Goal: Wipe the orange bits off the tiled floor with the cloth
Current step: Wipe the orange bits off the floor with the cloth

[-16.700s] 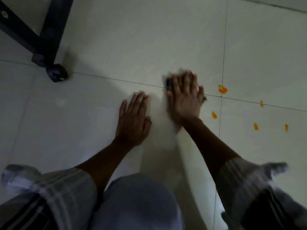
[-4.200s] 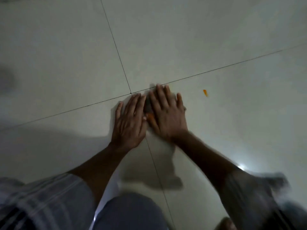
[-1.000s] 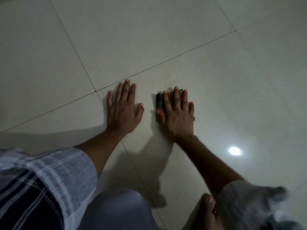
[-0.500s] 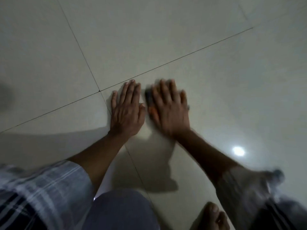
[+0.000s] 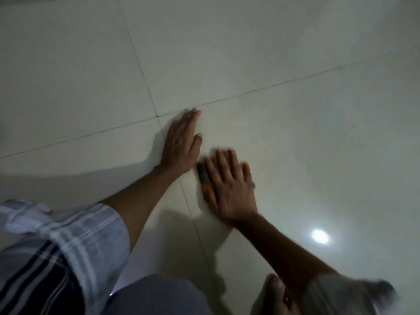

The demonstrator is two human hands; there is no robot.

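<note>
Cream glossy tiled floor [image 5: 284,53] fills pretty much the whole view, so here's the rundown going from close to far.

Closest to the camera there's a bare foot [image 5: 278,294] poking in at the bottom edge, plus a grey knee [image 5: 156,296] and a striped rolled-up sleeve [image 5: 75,242] on the left arm. Just right of the right forearm there's a bright round light reflection [image 5: 320,236] on the tile.

Next up, the right hand [image 5: 229,189] is pressed palm-down on the floor, fingers straight and a bit spread, all motion-blurred. Under it is the dark cloth [image 5: 201,172], mostly covered, with only a dark edge sticking out on the thumb side. What shows runs roughly along the line of the fingers, pointing away from the body, but it's too smeared to call the real shape. Right beside the thumb there's an orange smudge [image 5: 208,186] at the cloth's near end; can't tell if it's on the cloth or the floor.

A little further out, the left hand [image 5: 183,144] lies flat on the tile, fingers straight and close together, holding nothing, just touching the floor. Its thumb sits just beside the right hand's fingertips.

Beyond the left fingertips, two thin grout lines [image 5: 156,115] cross, one running off far left and right, the other heading back toward the knee.
</note>
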